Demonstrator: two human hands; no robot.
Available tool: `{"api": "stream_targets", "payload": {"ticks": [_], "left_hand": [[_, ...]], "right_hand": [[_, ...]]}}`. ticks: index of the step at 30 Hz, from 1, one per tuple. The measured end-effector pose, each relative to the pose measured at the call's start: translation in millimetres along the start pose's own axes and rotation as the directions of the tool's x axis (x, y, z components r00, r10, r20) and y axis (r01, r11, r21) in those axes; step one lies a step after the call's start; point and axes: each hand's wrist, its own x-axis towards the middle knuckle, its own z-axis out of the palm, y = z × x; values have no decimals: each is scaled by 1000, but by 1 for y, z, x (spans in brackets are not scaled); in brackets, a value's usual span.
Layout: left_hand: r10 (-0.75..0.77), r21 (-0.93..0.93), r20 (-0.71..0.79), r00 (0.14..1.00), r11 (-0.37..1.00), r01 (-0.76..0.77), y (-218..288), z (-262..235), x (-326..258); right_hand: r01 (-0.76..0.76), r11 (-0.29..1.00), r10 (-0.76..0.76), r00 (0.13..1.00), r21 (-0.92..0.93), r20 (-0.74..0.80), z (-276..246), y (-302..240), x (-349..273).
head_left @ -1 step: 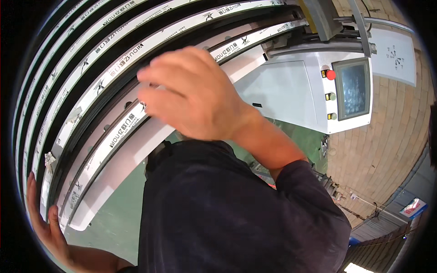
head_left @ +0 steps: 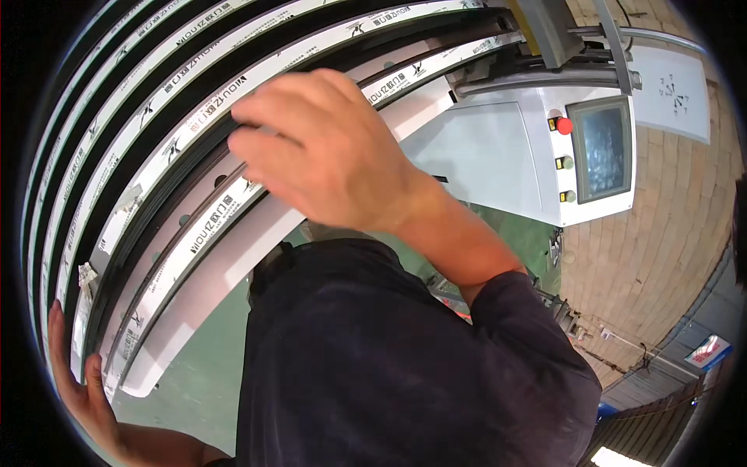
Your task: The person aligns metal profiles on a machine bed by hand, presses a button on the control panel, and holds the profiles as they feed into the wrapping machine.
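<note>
Long window or door profiles (head_left: 214, 222) with printed white film and black edges lie side by side, bowed by the lens. My right hand (head_left: 331, 152) is over the nearest ones, its fingers curled together and their tips at a dark strip (head_left: 175, 187) along a profile. Whatever sits between those fingertips is hidden by the hand. At the lower left, my left hand (head_left: 85, 393) straddles the near ends of the profiles, fingers stretched and thumb apart. Crumpled film (head_left: 85, 280) hangs loose close to its fingertips.
A white machine cabinet (head_left: 482, 156) stands at the right, with a screen (head_left: 603, 148) and a red button (head_left: 564, 125). Metal bars (head_left: 545, 78) cross at the upper right. Green floor (head_left: 198, 366) shows below the profiles; a white sheet (head_left: 669, 93) is behind the cabinet.
My right hand has moved slightly up and left, and its fingers are drawn closer together. My left hand stays at the profile ends.
</note>
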Motion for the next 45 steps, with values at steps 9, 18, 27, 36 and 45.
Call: {"api": "stream_targets", "payload": {"ticks": [9,18,27,36,45], "left_hand": [[-95,-69,81,992,992,101,-55,33,-23],[-262,-43,139,955,962,270,-90,50,-24],[-245,-35,200,949,966,256,-139,44,-36],[-177,77,209,962,983,164,-152,44,-48],[-256,-117,329,909,944,308,-141,31,-36]], "right_hand": [[-134,962,225,882,-237,414,14,17,48],[-156,924,327,795,-348,512,27,45,48],[-149,923,318,815,-355,484,23,37,54],[-212,904,406,699,-372,588,22,35,57],[-293,883,469,537,-366,702,14,36,84]]}}
